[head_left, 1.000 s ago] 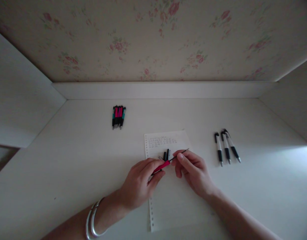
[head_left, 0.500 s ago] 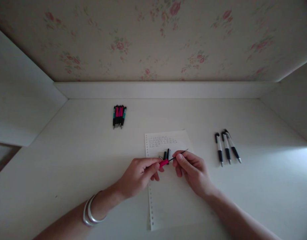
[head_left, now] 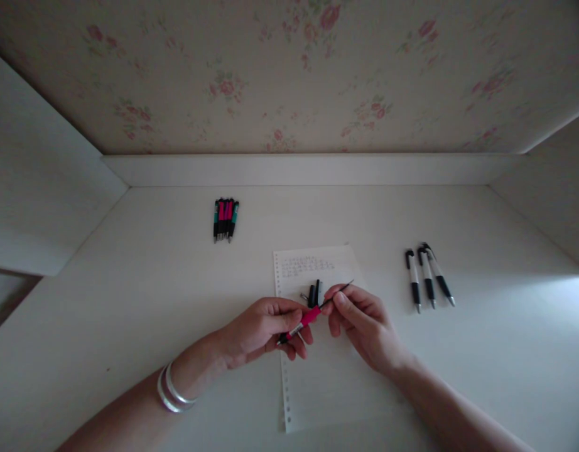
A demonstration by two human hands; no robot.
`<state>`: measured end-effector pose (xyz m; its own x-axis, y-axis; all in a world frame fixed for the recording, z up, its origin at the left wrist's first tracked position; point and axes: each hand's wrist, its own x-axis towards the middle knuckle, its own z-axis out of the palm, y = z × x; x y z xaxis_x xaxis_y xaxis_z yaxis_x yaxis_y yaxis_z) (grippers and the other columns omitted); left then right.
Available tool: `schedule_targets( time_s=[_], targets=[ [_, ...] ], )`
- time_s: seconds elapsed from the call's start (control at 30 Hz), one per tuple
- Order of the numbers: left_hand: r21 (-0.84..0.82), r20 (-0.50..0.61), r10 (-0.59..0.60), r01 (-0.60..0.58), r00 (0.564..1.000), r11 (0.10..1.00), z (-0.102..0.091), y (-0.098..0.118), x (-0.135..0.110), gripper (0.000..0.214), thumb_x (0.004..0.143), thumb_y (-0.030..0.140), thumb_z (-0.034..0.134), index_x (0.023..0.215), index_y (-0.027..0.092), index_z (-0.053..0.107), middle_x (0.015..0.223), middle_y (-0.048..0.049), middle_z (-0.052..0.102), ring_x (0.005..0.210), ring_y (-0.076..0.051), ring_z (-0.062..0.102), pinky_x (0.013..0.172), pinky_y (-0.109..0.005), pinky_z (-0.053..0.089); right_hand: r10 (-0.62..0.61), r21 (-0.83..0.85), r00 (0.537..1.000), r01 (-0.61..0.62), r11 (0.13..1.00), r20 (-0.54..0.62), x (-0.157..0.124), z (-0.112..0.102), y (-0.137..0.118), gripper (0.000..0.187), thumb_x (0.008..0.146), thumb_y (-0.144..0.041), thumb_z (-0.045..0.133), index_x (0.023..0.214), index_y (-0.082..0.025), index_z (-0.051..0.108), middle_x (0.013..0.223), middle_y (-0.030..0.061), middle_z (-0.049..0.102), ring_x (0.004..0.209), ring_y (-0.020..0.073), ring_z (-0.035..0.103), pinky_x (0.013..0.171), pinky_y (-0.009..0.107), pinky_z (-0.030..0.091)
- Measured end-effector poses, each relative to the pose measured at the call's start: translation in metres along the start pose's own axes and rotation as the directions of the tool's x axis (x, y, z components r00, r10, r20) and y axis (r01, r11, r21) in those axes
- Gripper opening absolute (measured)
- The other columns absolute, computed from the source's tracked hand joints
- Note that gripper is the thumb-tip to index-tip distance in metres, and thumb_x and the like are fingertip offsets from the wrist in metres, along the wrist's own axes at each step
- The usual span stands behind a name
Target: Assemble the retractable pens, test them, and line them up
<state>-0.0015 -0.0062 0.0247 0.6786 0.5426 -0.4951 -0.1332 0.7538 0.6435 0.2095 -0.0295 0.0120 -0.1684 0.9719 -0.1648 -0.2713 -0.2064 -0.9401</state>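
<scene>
My left hand (head_left: 270,326) is closed on a pink pen barrel (head_left: 310,316), its black end slanting down to the left beneath my fingers. A thin dark ink refill (head_left: 327,302) sticks out of the barrel's upper right end. My right hand (head_left: 358,317) pinches that refill between thumb and forefinger, its tip pointing up and right. Just beyond the hands, black pen parts (head_left: 316,292) and a small metal-looking piece (head_left: 304,295) lie on a punched sheet of paper (head_left: 327,389) with handwriting near its top.
Several pink, purple and teal pens (head_left: 226,220) lie in a row at the back left of the white desk (head_left: 167,270). Three white-and-black pens (head_left: 427,277) lie to the right. A flowered wall (head_left: 289,75) rises behind, with white panels at both sides.
My left fingers have shifted on the pink barrel, so more of it shows, including its black end. The right hand stays nearly in place with the refill.
</scene>
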Motion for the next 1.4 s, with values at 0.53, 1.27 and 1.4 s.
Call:
schedule_targets(
  time_s=[0.53, 1.27, 1.4],
  targets=[
    [0.155, 0.042, 0.172, -0.176, 0.984, 0.972, 0.003, -0.005, 0.001, 0.030, 0.082, 0.038, 0.077, 0.099, 0.014, 0.071, 0.086, -0.0044, 0.067, 0.068, -0.013, 0.064, 0.065, -0.027, 0.051, -0.006, -0.309, 1.000, 0.002, 0.951, -0.011, -0.002, 0.001, -0.007, 0.039, 0.090, -0.050, 0.064, 0.068, -0.018, 0.068, 0.053, 0.0002, 0.059, 0.052, 0.0131, 0.052, 0.052, 0.026, 0.039],
    [0.047, 0.014, 0.230, -0.231, 0.973, 0.972, 0.001, -0.011, 0.001, 0.026, 0.087, 0.032, 0.071, 0.109, 0.019, 0.072, 0.091, -0.0044, 0.064, 0.068, -0.012, 0.062, 0.061, -0.024, 0.042, -0.187, -0.589, 0.980, 0.107, 0.801, -0.075, -0.004, -0.003, -0.001, 0.045, 0.101, -0.049, 0.043, 0.089, -0.020, 0.076, 0.063, 0.0015, 0.061, 0.059, 0.0157, 0.054, 0.054, 0.027, 0.040],
    [-0.024, 0.002, 0.217, -0.217, 0.976, 0.976, 0.001, -0.011, 0.000, 0.022, 0.088, 0.029, 0.070, 0.107, 0.018, 0.071, 0.090, -0.0032, 0.064, 0.066, -0.009, 0.059, 0.059, -0.022, 0.041, -0.371, -0.747, 0.918, 0.147, 0.648, -0.141, 0.001, -0.005, -0.004, 0.028, 0.097, -0.041, 0.053, 0.093, -0.020, 0.071, 0.077, 0.0047, 0.066, 0.065, 0.0178, 0.058, 0.058, 0.029, 0.044]
  ],
)
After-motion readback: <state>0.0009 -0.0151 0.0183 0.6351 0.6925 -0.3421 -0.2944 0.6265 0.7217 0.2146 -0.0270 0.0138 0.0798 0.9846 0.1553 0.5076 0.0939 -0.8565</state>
